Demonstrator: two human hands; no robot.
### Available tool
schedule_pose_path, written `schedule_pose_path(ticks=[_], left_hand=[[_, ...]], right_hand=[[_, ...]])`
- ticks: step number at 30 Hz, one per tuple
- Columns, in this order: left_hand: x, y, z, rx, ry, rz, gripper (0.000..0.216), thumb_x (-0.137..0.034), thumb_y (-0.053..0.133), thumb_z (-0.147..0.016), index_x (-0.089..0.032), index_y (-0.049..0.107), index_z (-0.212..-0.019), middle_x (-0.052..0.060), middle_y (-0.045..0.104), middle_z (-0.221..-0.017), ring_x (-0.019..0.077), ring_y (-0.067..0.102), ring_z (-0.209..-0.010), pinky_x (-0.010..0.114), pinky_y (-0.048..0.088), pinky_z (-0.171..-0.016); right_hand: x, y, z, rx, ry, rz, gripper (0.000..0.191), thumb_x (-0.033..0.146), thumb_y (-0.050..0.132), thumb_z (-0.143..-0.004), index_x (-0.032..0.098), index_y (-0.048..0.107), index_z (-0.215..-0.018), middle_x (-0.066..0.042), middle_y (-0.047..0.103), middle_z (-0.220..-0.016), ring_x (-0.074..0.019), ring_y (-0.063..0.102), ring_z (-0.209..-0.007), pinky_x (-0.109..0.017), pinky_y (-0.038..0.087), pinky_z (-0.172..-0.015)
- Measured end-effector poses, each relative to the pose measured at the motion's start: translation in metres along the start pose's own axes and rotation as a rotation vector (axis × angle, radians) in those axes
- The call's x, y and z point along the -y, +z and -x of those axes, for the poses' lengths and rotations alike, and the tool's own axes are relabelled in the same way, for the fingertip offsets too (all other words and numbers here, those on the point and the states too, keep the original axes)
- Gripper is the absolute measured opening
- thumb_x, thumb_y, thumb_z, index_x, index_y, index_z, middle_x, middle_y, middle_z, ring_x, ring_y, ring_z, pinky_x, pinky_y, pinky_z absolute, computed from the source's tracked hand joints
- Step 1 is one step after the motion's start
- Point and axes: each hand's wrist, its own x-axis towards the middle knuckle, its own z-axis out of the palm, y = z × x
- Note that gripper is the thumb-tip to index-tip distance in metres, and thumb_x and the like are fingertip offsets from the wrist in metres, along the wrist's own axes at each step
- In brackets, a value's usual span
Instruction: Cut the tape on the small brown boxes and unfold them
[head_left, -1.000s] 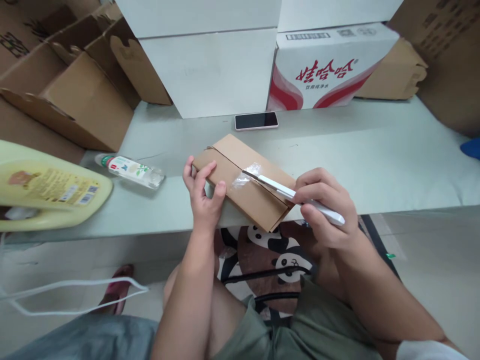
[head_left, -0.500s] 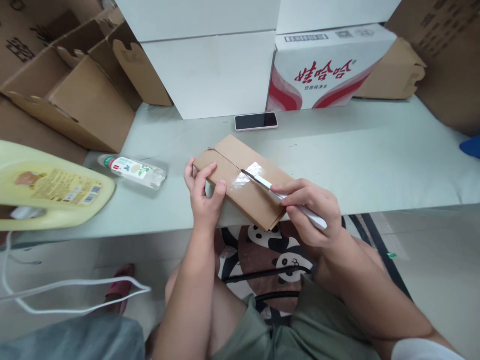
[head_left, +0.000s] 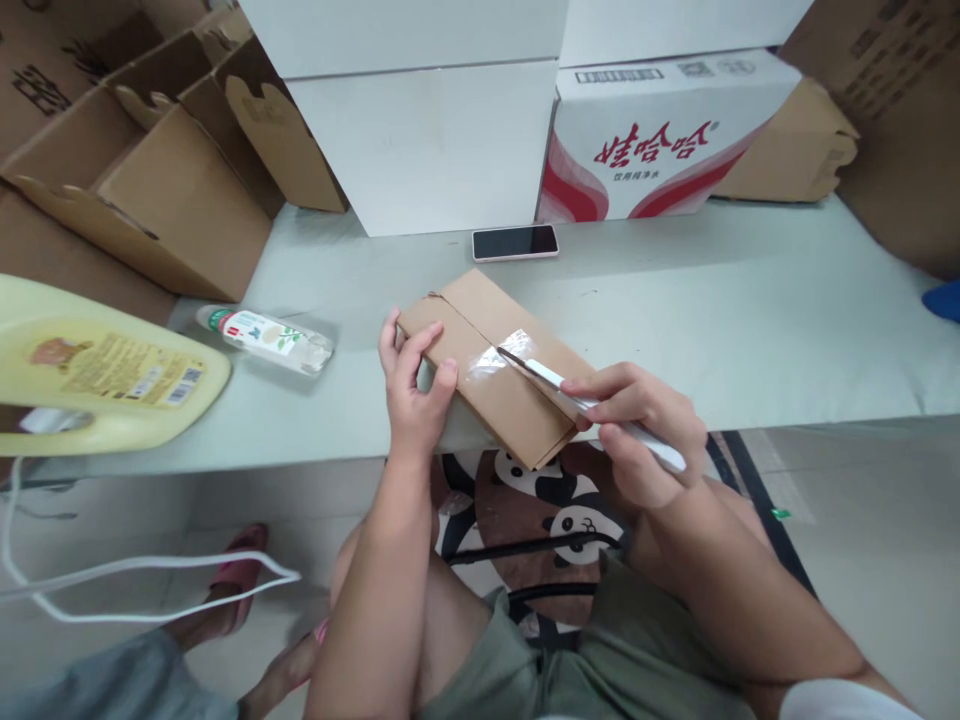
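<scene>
A flat brown cardboard box (head_left: 480, 330) lies slanted at the front edge of the pale table (head_left: 750, 310), with clear tape (head_left: 501, 352) across its seam. My left hand (head_left: 412, 395) grips the box's near left corner, fingers curled over its top. My right hand (head_left: 637, 430) is closed around a white-handled utility knife (head_left: 592, 405). The blade tip rests on the seam at the tape.
A dark phone (head_left: 515, 242) lies behind the box. A small clear bottle (head_left: 266, 338) lies to the left, and a large yellow jug (head_left: 97, 365) beyond it. Open brown cartons (head_left: 150, 180) stand at left, white boxes (head_left: 427, 140) and a red-printed carton (head_left: 652, 140) behind.
The knife has slid back and forth along the taped seam; its blade now sits slightly further right. My left hand keeps holding the box corner.
</scene>
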Motion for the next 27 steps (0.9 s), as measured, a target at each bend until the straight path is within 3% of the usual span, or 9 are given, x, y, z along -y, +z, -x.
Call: schedule_pose_path(ticks=[4, 9, 13, 18, 24, 27], left_hand=[[0.001, 0.000, 0.000, -0.020, 0.025, -0.012, 0.050, -0.061, 0.063, -0.087, -0.025, 0.069, -0.120, 0.012, 0.033, -0.161, 0.0334, 0.036, -0.151, 0.050, 0.036, -0.121], [0.001, -0.002, -0.002, -0.019, 0.019, -0.039, 0.052, -0.062, 0.064, -0.085, -0.025, 0.069, -0.121, 0.012, 0.036, -0.160, 0.0336, 0.037, -0.151, 0.049, 0.042, -0.118], [0.000, 0.000, -0.002, -0.058, 0.037, -0.037, 0.055, -0.065, 0.063, -0.084, -0.024, 0.070, -0.120, 0.012, 0.037, -0.160, 0.0336, 0.033, -0.153, 0.048, 0.040, -0.119], [-0.001, 0.003, -0.002, -0.082, 0.034, -0.021, 0.060, -0.071, 0.060, -0.083, -0.024, 0.069, -0.120, 0.013, 0.037, -0.160, 0.0340, 0.029, -0.155, 0.049, 0.035, -0.122], [-0.002, 0.003, -0.002, -0.097, 0.030, -0.002, 0.062, -0.074, 0.062, -0.081, -0.025, 0.070, -0.118, 0.013, 0.039, -0.158, 0.0348, 0.027, -0.155, 0.050, 0.035, -0.122], [-0.002, 0.004, -0.001, -0.104, 0.047, 0.010, 0.061, -0.072, 0.061, -0.082, -0.024, 0.070, -0.119, 0.013, 0.039, -0.158, 0.0344, 0.027, -0.155, 0.050, 0.033, -0.123]], right_hand=[[0.009, 0.007, 0.000, 0.008, 0.036, 0.030, 0.009, 0.018, 0.058, -0.088, 0.025, 0.062, -0.085, -0.006, 0.077, -0.101, -0.0201, 0.073, -0.082, -0.035, 0.057, -0.069], [0.008, 0.003, 0.010, -0.153, 0.076, -0.099, 0.011, 0.016, 0.059, -0.086, 0.024, 0.067, -0.084, -0.006, 0.078, -0.096, -0.0215, 0.074, -0.084, -0.036, 0.058, -0.071], [0.001, 0.007, 0.019, -0.244, 0.047, -0.178, 0.013, 0.017, 0.058, -0.087, 0.024, 0.069, -0.087, -0.005, 0.078, -0.095, -0.0207, 0.073, -0.078, -0.035, 0.058, -0.063], [-0.014, 0.017, 0.023, -0.228, -0.067, -0.175, 0.012, 0.025, 0.057, -0.090, 0.024, 0.068, -0.093, -0.006, 0.077, -0.100, -0.0207, 0.073, -0.076, -0.034, 0.059, -0.057], [-0.015, 0.018, 0.026, -0.313, 0.006, -0.296, 0.012, 0.027, 0.055, -0.094, 0.024, 0.067, -0.095, -0.006, 0.075, -0.104, -0.0184, 0.072, -0.070, -0.037, 0.062, -0.059], [-0.011, 0.016, 0.022, -0.257, -0.006, -0.202, 0.012, 0.026, 0.055, -0.094, 0.024, 0.067, -0.095, -0.006, 0.076, -0.101, -0.0199, 0.073, -0.074, -0.037, 0.062, -0.060]])
